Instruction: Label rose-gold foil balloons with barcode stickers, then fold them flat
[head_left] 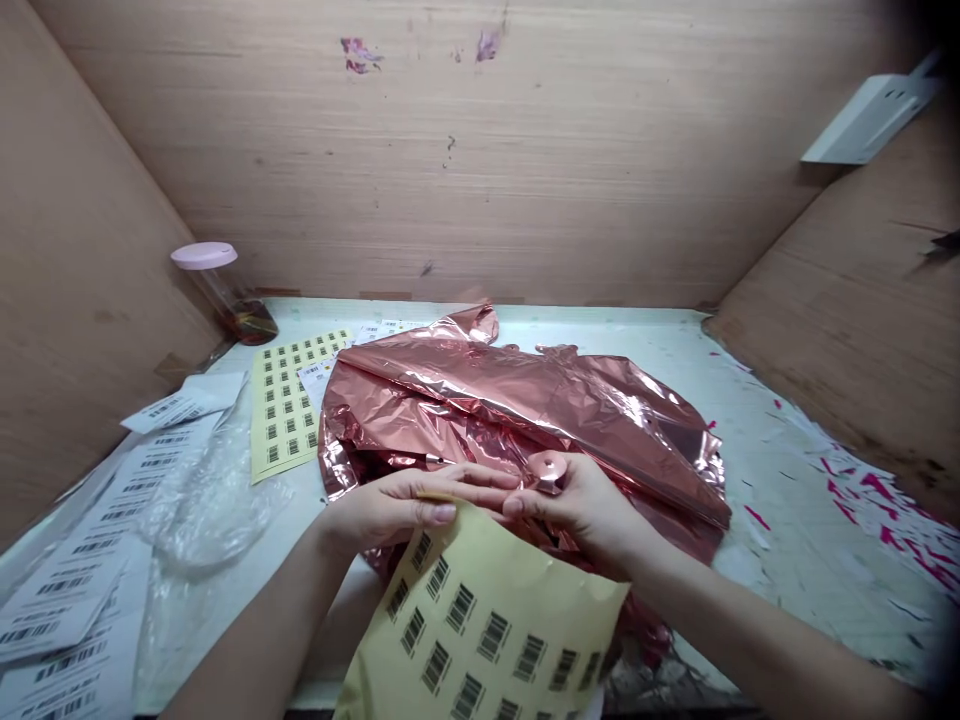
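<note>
My left hand is closed on the upper edge of a yellow sheet of barcode stickers, its thumb lying on the printed face. The sheet slopes down towards me, its lower part cut off by the frame. My right hand is closed around a small round rose-gold piece, which looks like a little roll with a dimpled centre. The fingertips of both hands meet at the sheet's top edge. Beneath and behind them, crumpled shiny rose-gold foil balloons lie flat in a pile.
Another yellow barcode sheet lies behind my left hand. At the left are clear bubble wrap and white barcode labels. A pink-lidded jar leans in the back left corner. Pink and white paper scraps litter the right. Wooden panels enclose the table.
</note>
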